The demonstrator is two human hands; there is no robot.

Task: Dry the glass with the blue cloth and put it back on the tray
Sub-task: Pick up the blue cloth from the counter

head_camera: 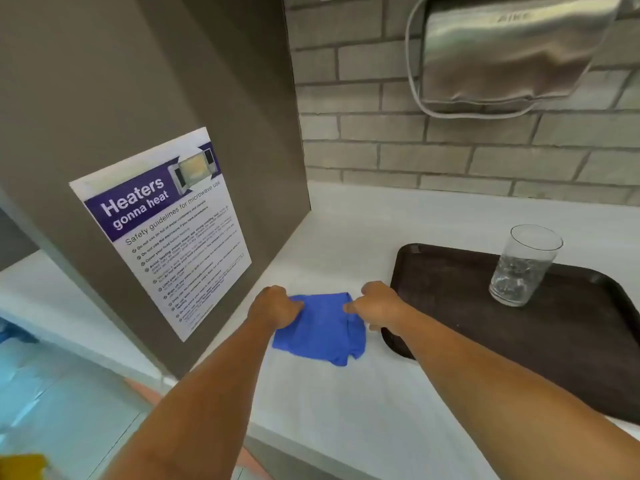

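Note:
A folded blue cloth [322, 329] lies flat on the white counter, just left of the tray. My left hand [275, 306] pinches its far left corner and my right hand [375, 301] pinches its far right corner. A clear drinking glass [524, 266] stands upright on the far part of the dark brown tray [571, 348], well to the right of both hands and untouched.
A grey cabinet side panel [156, 98] carrying a microwave safety poster [162, 230] rises close on the left of the cloth. A brick wall [450, 147] backs the white counter [346, 410], with a steel hand dryer [512, 50] mounted above the tray.

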